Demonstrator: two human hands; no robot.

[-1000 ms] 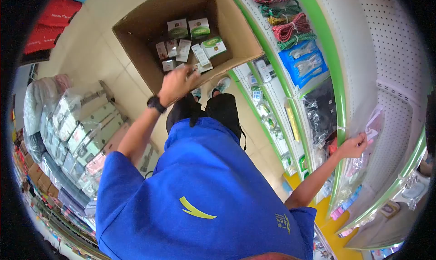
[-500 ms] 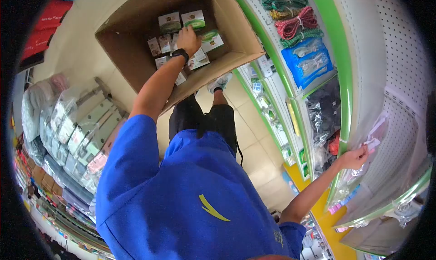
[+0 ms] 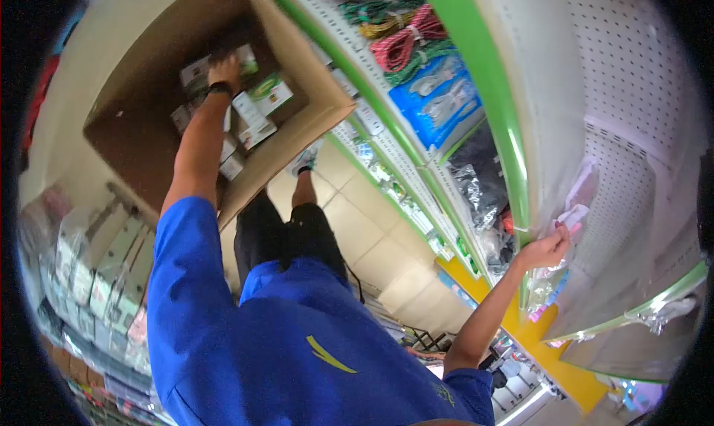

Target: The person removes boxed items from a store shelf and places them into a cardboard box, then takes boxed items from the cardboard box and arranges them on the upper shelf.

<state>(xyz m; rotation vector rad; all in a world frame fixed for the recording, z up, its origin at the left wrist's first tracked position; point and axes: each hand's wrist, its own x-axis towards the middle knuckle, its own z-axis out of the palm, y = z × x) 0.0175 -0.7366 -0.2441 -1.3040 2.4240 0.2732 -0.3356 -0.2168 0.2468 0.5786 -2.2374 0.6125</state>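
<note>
- Left hand [image 3: 225, 71]: among small cartons [image 3: 271, 94]; fingers too blurred to tell its grip.
- Right hand [image 3: 547, 249]: fingertips pinching a pinkish-white item [image 3: 582, 190], which slants up and rightward beside a perforated panel [image 3: 625, 62].
- Cardboard box [image 3: 132, 125]: open-topped, cartons scattered inside; one narrow white carton [image 3: 249, 112] runs upper left to lower right.
- Shelf beyond: blue packet [image 3: 439, 102], rope bundles [image 3: 407, 39].

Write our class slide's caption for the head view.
Left hand among small boxes in a cardboard carton; right hand holding something pale beside shelving.
</note>
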